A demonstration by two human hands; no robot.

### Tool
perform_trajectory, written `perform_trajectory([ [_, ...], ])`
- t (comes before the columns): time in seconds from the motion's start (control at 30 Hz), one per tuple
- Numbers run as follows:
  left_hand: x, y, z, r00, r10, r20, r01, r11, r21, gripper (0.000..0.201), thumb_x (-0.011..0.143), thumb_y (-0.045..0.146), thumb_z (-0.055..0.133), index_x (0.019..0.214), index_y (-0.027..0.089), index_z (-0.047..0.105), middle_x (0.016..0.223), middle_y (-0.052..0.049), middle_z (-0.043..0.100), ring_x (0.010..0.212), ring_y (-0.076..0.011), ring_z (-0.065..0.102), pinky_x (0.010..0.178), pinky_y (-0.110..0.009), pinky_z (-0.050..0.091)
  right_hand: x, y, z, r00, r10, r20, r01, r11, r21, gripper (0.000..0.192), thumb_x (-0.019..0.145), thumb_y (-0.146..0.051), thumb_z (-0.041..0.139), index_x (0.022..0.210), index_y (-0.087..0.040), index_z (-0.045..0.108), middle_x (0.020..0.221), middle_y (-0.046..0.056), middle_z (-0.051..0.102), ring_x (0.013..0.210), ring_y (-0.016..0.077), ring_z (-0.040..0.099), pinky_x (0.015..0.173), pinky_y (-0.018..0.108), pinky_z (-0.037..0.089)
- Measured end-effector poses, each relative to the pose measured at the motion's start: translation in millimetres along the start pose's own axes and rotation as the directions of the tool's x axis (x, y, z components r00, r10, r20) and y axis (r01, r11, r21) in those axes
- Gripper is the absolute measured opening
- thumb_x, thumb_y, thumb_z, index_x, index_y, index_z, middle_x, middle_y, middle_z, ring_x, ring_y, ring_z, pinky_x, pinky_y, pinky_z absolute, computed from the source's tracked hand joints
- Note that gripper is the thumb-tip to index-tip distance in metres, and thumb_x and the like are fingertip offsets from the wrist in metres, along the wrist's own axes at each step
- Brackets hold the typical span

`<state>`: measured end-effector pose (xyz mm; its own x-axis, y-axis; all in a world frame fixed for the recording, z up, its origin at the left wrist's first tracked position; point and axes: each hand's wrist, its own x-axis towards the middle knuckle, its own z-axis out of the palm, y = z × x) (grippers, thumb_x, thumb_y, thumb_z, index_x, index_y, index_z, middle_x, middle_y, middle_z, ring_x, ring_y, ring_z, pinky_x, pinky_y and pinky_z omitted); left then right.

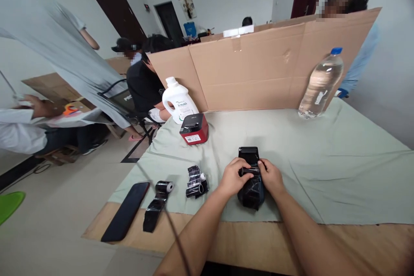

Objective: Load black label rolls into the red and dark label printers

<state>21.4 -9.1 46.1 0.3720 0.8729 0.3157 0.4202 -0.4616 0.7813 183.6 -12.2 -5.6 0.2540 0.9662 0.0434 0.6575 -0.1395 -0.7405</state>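
Note:
A black handheld device (249, 152), box-like with a rounded near end, lies on the green cloth in front of me. A small roll of glossy black film (250, 171) sits across its middle, and a loose length of the film covers its near part. My left hand (235, 176) pinches the roll from the left, thumb and fingers closed round its end. Against the device's right edge, beside the roll's other end, my right hand (271, 177) is closed, its fingertips partly hidden.
Left of my hands lie a crumpled film roll (196, 183), another partly unrolled film roll (158, 202) and a dark phone-like slab (126, 211). Farther back stand a red-black box (194, 129), a white jug (179, 99), a water bottle (321, 84) and a cardboard screen (249, 69). Several people are nearby.

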Motion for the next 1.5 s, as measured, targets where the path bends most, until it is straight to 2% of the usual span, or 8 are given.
perform_trajectory([
  [0.1,-3.3,-6.0,2.8,0.998,0.018,-0.067,-0.021,0.999,-0.043,0.019,0.070,0.016,0.072,0.085,0.019,0.060,0.094,-0.005,0.062,0.090,-0.0187,0.060,0.084,-0.033,0.046,0.5,0.9,0.1,1.000,-0.003,-0.003,0.003,1.000,0.007,0.043,0.090,-0.045,0.033,0.110,-0.023,0.065,0.098,0.006,0.072,0.090,0.0225,0.065,0.076,0.032,0.047],
  [0.3,-2.7,-7.9,-3.7,0.999,-0.016,0.035,0.008,0.978,0.211,0.017,0.071,0.014,0.070,0.084,0.021,0.062,0.091,-0.003,0.067,0.096,-0.0231,0.057,0.090,-0.041,0.040,0.5,1.5,-0.5,1.000,-0.008,0.004,0.008,0.999,0.033,0.043,0.090,-0.044,0.033,0.111,-0.023,0.065,0.098,0.006,0.072,0.090,0.0227,0.065,0.077,0.033,0.048],
  [0.5,-1.4,-1.2,-4.0,0.992,-0.025,0.124,-0.006,0.971,0.241,0.031,0.079,0.019,0.063,0.110,0.024,0.059,0.109,-0.004,0.066,0.108,-0.0237,0.053,0.094,-0.042,0.037,1.0,1.2,-0.3,1.000,-0.003,-0.004,0.003,1.000,0.030,0.042,0.090,-0.042,0.035,0.112,-0.023,0.065,0.104,0.007,0.071,0.095,0.0228,0.065,0.082,0.034,0.047],
  [0.9,5.1,0.0,-4.4,0.978,-0.032,0.206,-0.029,0.959,0.283,0.028,0.074,0.027,0.069,0.102,0.026,0.068,0.105,-0.003,0.067,0.105,-0.0254,0.053,0.092,-0.043,0.037,-0.3,-0.5,-1.8,1.000,0.006,0.011,-0.006,1.000,0.024,0.044,0.090,-0.045,0.033,0.112,-0.023,0.064,0.102,0.007,0.071,0.093,0.0234,0.065,0.080,0.035,0.048],
  [1.07,-1.8,-6.7,-0.1,0.998,0.039,-0.054,-0.031,0.989,0.144,0.016,0.085,0.033,0.058,0.089,0.021,0.067,0.097,-0.006,0.063,0.098,-0.0209,0.055,0.089,-0.038,0.042,1.4,5.6,1.6,0.999,-0.037,-0.019,0.040,0.985,0.169,0.045,0.089,-0.048,0.037,0.114,-0.022,0.064,0.107,0.007,0.070,0.101,0.0231,0.063,0.089,0.036,0.047],
  [1.23,-5.2,-28.5,1.6,0.882,-0.254,-0.397,0.232,0.967,-0.104,0.038,0.095,0.046,0.032,0.092,0.018,0.057,0.087,-0.006,0.062,0.084,-0.0179,0.059,0.078,-0.033,0.047,-1.1,3.7,-1.2,0.999,0.002,-0.038,0.019,0.845,0.534,0.057,0.087,-0.062,0.036,0.107,-0.018,0.066,0.109,0.011,0.070,0.101,0.0246,0.062,0.087,0.038,0.048],
  [1.37,-5.4,-40.5,3.1,0.900,-0.354,-0.254,0.320,0.933,-0.163,0.053,0.095,0.051,0.021,0.106,0.017,0.059,0.099,-0.010,0.066,0.089,-0.0199,0.062,0.080,-0.036,0.049,-4.4,-4.3,-10.5,1.000,0.006,-0.006,-0.002,0.811,0.586,0.058,0.089,-0.062,0.029,0.085,-0.018,0.066,0.096,0.011,0.072,0.092,0.0233,0.064,0.081,0.036,0.050],
  [1.5,-6.6,-33.2,1.7,0.968,-0.245,-0.055,0.250,0.956,0.155,0.049,0.092,0.052,0.034,0.108,0.016,0.064,0.111,-0.012,0.066,0.106,-0.0266,0.055,0.096,-0.046,0.040,-8.2,-6.1,-15.1,0.998,-0.038,-0.048,0.050,0.957,0.285,0.050,0.086,-0.060,0.038,0.091,-0.017,0.064,0.095,0.013,0.070,0.093,0.0269,0.061,0.087,0.042,0.046],
])
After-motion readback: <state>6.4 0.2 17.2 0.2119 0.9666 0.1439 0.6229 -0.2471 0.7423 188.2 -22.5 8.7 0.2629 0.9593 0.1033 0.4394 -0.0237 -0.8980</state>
